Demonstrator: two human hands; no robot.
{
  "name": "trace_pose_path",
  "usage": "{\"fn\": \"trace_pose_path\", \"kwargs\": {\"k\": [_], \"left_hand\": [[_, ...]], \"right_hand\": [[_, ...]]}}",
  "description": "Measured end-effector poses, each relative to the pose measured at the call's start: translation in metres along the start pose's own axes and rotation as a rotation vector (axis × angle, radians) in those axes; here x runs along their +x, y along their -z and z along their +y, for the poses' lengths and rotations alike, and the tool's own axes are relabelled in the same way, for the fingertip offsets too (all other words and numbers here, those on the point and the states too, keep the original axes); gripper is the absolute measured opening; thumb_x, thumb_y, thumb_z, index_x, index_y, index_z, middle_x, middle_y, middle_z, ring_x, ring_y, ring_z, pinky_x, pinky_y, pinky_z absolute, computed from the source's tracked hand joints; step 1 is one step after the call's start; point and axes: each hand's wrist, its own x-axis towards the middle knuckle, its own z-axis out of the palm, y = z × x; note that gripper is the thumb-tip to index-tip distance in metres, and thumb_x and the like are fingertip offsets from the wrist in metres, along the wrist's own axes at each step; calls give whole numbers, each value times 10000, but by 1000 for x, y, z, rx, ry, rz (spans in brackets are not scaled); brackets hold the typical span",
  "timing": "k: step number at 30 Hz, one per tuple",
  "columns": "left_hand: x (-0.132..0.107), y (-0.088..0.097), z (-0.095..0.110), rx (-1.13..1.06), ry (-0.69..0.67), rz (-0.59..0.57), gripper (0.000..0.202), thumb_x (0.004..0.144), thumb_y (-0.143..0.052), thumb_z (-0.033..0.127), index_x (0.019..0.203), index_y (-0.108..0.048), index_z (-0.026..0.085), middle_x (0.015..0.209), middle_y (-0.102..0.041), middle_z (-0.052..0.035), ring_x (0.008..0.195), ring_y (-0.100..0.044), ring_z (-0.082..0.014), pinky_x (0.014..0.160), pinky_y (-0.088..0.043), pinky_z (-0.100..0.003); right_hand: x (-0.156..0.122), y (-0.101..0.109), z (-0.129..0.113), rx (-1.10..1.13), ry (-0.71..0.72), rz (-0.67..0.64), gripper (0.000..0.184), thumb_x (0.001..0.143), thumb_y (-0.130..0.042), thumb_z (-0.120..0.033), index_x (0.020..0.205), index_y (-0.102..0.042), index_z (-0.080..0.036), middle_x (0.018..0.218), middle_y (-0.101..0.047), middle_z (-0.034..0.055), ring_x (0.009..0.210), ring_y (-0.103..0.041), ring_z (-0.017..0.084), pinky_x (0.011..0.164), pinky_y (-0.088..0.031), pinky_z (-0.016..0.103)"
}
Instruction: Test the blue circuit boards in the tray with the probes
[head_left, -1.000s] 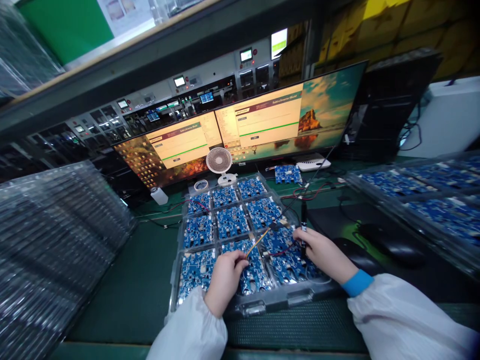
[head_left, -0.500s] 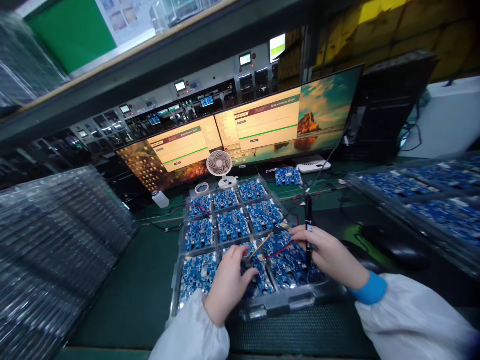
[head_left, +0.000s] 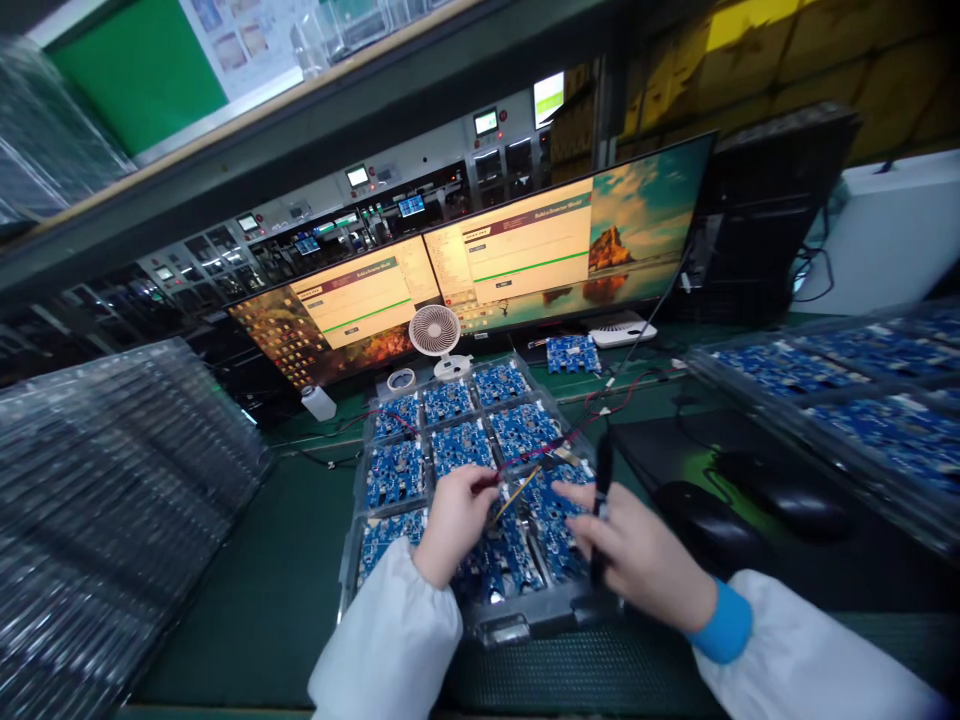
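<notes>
Clear tray: a see-through tray (head_left: 551, 603) sits centre on a green bench, three rows of three pockets, a blue circuit board showing in each, the front middle one partly behind the left hand.

Left hand: its thumb and fingertips (head_left: 457, 518) are closed on a red-and-black lead (head_left: 529, 455), which leaves the pinch towards two o'clock, over the boards.

Yellow lead: just beside that pinch, at about four o'clock, a yellow lead (head_left: 517, 490) slants from half past one down to half past seven; I cannot tell whether its lower end is in a socket.

Right hand: at three o'clock from the left, the hand (head_left: 645, 555) grips an upright black pen (head_left: 603, 480) (blurred), index finger and thumb parted, pointing to nine o'clock over the front-right board (head_left: 556, 535).

Progress: by my judgement, midway through handling the leads. The red-and-black one is picked up, its held end not visibly joined to a board; how many boards are finished cannot be told.

Screens: at twelve o'clock, the left monitor (head_left: 375, 290) and right monitor (head_left: 525, 240) each show a window with a green bar.
</notes>
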Motion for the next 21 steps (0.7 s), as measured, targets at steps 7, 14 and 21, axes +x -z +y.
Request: {"fn": "trace_pose_path", "kwargs": {"k": [7, 14, 21], "left_hand": [[26, -20, -27, -27, 55, -50, 151, 771, -580, 126, 848, -705, 161, 855, -748, -36, 802, -678, -156, 784, -518, -268], [26, -25, -28, 86, -16, -83, 181, 771, -552, 136, 830, -722, 162, 845, -745, -60, 785, -668, -176, 778, -496, -277], [27, -23, -26, 161, -25, -141, 215, 766, -519, 134, 802, -727, 176, 834, -752, -52, 751, -672, -171, 760, -495, -265]], "right_hand": [[-20, -44, -57, 48, 124, -465, 141, 877, -481, -243, 921, -601, -183, 1089, -618, 116, 1184, -464, 293, 1024, -358, 516], [-26, -46, -55, 90, 137, -660, 237, 852, -480, -231, 1031, -614, -154, 1151, -588, 154, 1245, -424, 324, 1112, -227, 545], [-31, -49, -55, 115, 130, -667, 243, 815, -495, -224, 1027, -595, -155, 1227, -547, 149, 1262, -400, 345, 1123, -210, 552]]}}
